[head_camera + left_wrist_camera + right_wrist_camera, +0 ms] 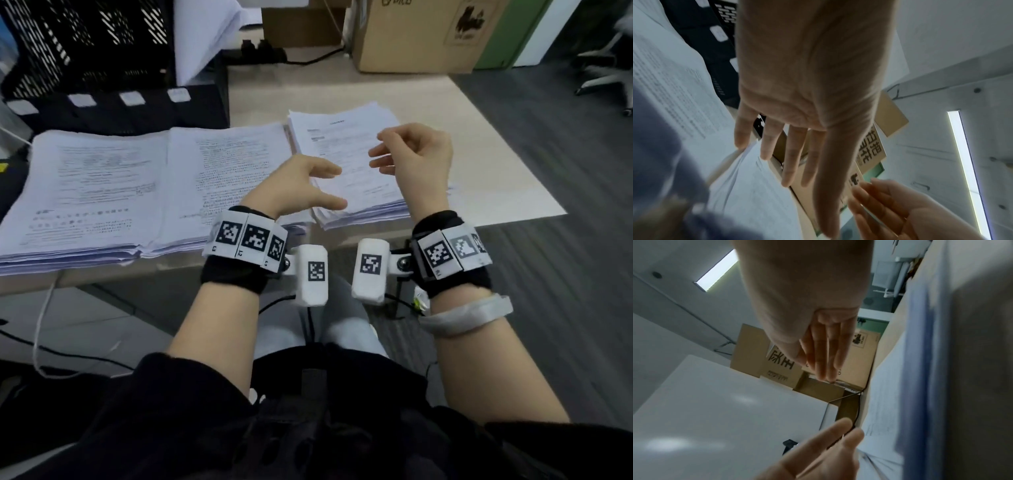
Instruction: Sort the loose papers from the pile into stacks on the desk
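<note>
three paper stacks on desk, both hands empty above them
right stack [346, 161], middle stack [236, 178], left stack [89, 192] side by side on desk [479, 144]; left hand [301, 185] and right hand [414, 154] hover over right stack, fingers loosely spread, holding nothing.

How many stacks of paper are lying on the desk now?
3: a left stack at the desk's left, a middle stack touching it, and a right stack under both hands. More white sheets stand behind the black tray.

Left hand [301, 186]: yours, fingers relaxed, empty, above the right stack's near edge.
Right hand [416, 156]: yours, loosely curled, empty.
Stacks: left stack [85, 192], middle stack [233, 171] and right stack [346, 144] line the tabletop [496, 164] near edge.
</note>
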